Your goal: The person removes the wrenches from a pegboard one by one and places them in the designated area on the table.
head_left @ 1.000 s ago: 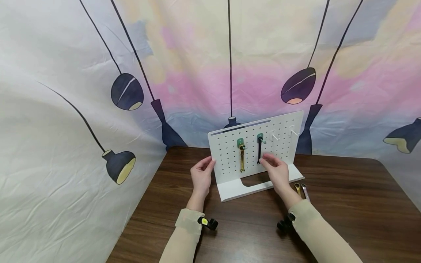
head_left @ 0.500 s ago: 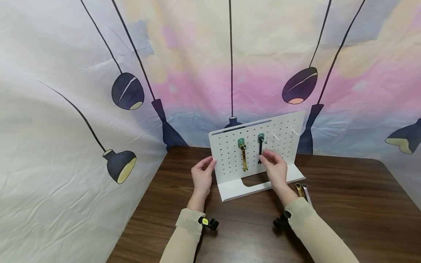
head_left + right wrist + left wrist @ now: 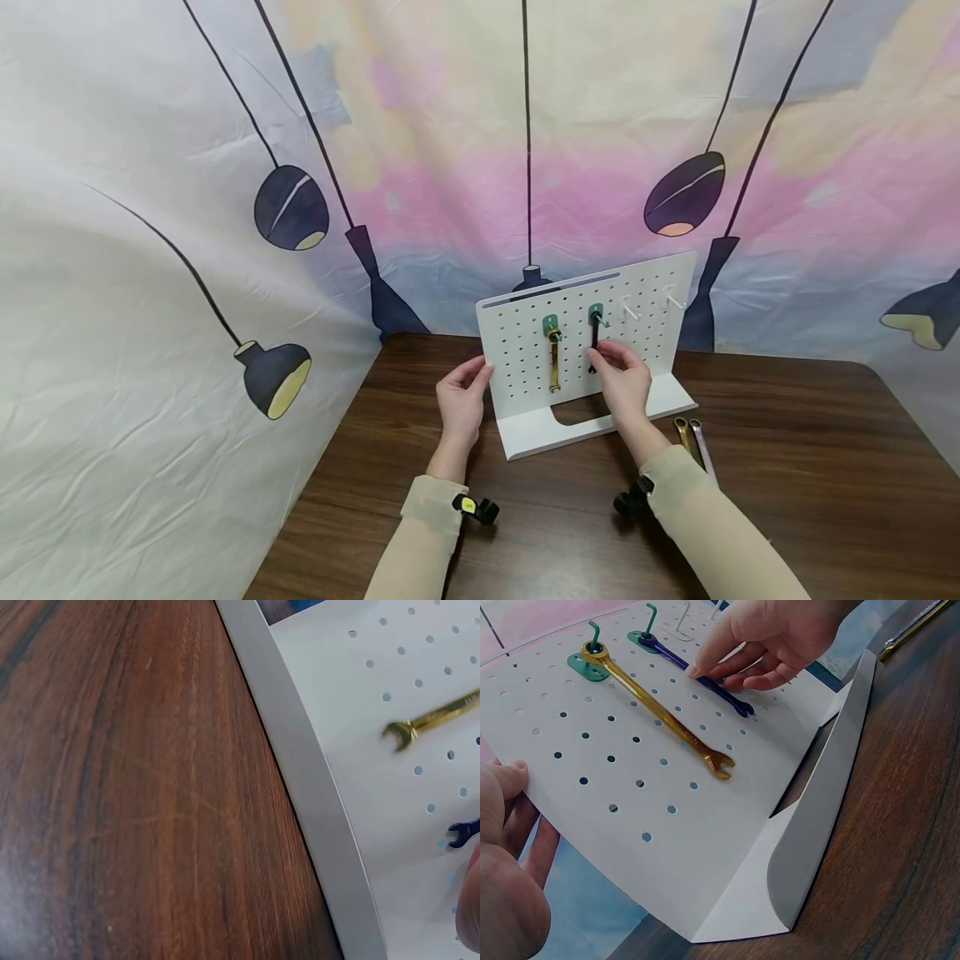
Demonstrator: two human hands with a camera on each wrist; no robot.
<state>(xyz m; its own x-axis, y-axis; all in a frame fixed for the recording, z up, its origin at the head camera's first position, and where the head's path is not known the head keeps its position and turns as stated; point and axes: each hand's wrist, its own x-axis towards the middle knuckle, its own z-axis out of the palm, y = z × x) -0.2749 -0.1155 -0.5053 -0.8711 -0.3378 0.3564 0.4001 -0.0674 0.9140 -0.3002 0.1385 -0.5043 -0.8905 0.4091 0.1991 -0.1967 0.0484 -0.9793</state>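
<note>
In the head view my left hand (image 3: 461, 400) pinches the left edge of a white pegboard stand (image 3: 525, 429), thumb in front and fingers behind. My right hand (image 3: 626, 383) has its thumb and fingertips at the shaft of a dark blue combination wrench (image 3: 721, 691), pinching it lightly. That wrench hangs by its ring end from a green hook (image 3: 652, 616) on the board. To its left, a gold combination wrench (image 3: 652, 705) hangs from another green hook (image 3: 594, 634), open end down. In the right wrist view only a fingertip (image 3: 469, 904) of the right hand shows.
Two white hooks jut out at the board's upper right, the nearer white hook (image 3: 630, 310) beside the dark wrench. On the brown wooden table (image 3: 555, 533), a gold wrench (image 3: 682, 429) and a silver wrench (image 3: 703, 450) lie right of the stand, partly behind the right sleeve.
My right hand has shifted slightly up and left along the dark wrench. The gold hanging wrench's lower end swung right and back. My left hand stays on the board's edge.
</note>
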